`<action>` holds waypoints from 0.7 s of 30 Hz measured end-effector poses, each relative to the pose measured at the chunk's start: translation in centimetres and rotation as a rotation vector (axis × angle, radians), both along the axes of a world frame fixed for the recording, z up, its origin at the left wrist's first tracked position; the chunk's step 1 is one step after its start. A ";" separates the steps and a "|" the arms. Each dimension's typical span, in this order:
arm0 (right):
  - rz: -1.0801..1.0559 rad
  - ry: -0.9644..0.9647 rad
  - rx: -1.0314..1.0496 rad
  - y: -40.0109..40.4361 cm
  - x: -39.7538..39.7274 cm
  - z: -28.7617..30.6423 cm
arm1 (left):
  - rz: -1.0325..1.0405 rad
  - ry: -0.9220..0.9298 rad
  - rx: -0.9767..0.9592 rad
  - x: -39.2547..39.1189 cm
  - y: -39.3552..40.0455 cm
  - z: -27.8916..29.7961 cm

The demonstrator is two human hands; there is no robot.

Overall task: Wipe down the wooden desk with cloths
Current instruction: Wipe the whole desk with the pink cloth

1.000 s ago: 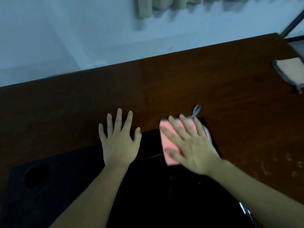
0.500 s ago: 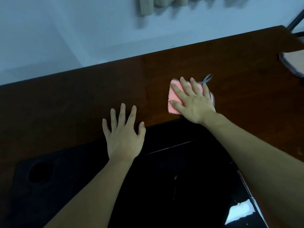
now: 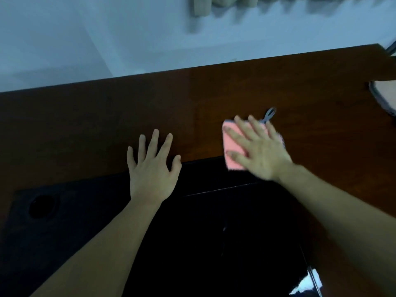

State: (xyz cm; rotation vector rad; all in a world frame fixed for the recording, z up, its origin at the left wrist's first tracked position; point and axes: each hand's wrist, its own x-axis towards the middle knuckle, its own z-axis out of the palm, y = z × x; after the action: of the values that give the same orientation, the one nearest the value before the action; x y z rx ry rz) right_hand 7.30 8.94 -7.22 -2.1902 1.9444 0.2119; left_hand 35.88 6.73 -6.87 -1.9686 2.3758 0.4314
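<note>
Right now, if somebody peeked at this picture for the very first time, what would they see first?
The pink cloth stands out most, bright against the dark wooden desk, pressed flat under the right hand at the edge of a black panel. Beside it, the left hand lies spread across the same edge. Another cloth peeks in at the far right.

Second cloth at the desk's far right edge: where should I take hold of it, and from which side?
Probably pinch the second cloth at its dark-trimmed near-left edge, coming in from the left across the bare wooden desk. It lies flat and runs out of view to the right, so that edge is the only reachable part. The right hand is pressing the pink cloth; the left hand is free.
</note>
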 end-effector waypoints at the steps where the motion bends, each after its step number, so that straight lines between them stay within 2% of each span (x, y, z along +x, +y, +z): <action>1: -0.035 0.005 0.001 -2.0 -0.6 -0.1 | 0.002 -0.007 -0.010 0.0 0.0 -0.1; 4: -0.112 0.010 0.020 -6.9 -1.3 0.1 | 0.010 -0.006 -0.016 -0.2 0.1 -0.2; 7: -0.123 -0.003 0.045 -7.0 -0.6 0.4 | 0.001 -0.014 -0.002 -0.3 0.1 -0.1; 11: 0.073 -0.024 0.036 1.2 0.4 0.6 | -0.070 0.006 -0.018 -0.8 0.0 0.3; 15: 0.270 -0.093 0.067 8.4 -1.2 0.4 | -0.066 0.111 -0.040 -4.8 0.6 1.0; 18: 0.308 -0.097 0.045 7.0 -3.1 0.4 | -0.037 0.168 -0.005 -8.9 1.0 0.8; 21: 0.221 -0.075 0.009 2.1 -4.7 0.3 | 0.002 0.095 0.053 -11.1 1.0 0.3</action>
State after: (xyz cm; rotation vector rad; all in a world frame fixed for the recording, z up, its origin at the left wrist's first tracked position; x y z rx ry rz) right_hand 2.63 11.05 -6.94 -2.3698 1.6582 0.1683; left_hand 24.77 7.77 -6.58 -1.9707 2.3910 0.5947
